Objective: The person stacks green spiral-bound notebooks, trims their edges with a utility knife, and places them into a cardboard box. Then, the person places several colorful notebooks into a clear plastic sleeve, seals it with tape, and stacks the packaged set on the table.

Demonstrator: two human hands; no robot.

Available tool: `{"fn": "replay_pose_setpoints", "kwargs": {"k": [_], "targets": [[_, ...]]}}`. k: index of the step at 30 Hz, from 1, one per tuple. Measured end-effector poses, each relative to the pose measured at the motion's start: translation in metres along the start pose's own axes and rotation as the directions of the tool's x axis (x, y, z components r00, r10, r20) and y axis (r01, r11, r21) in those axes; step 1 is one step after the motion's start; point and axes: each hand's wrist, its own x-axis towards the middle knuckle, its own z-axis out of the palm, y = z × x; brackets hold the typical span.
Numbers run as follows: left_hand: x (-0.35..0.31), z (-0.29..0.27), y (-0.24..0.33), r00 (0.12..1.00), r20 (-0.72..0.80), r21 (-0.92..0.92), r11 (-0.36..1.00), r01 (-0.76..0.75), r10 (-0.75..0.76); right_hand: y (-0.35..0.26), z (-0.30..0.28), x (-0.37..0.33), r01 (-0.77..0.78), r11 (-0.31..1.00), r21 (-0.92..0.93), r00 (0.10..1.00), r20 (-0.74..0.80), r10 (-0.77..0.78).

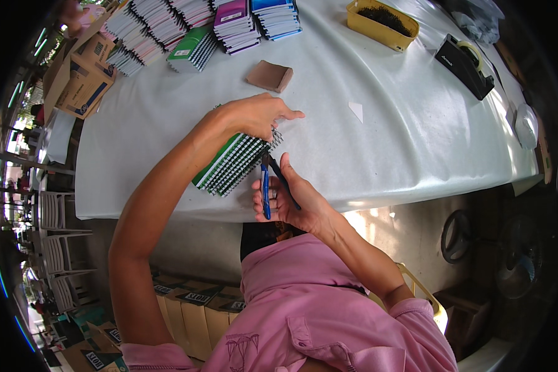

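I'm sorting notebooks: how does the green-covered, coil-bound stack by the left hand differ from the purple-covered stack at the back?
The green-covered, coil-bound notebook stack lies near the person; the purple-covered notebook stack sits farther back.
The left hand is over the green stack; no hand is at the purple one.
The green stack shows rows of black coils, the purple stack mainly pale page edges.
Both lie on the pale-covered table.
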Motion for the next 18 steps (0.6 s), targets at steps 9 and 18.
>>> {"fn": "replay_pose_setpoints", "kwargs": {"k": [9, 18], "targets": [[0.002, 0.000, 0.004, 1.000, -0.020, 0.076, 0.997, -0.007, 0.009, -0.003, -0.041, 0.023, -0.109, 0.974, 0.197, 0.906, 0.423, 0.015], [0.002, 0.009, 0.000, 0.994, -0.110, 0.017, 1.000, 0.004, -0.002, -0.007, -0.002, 0.002, -0.015, 0.995, 0.094, 1.000, -0.021, 0.017]]}}
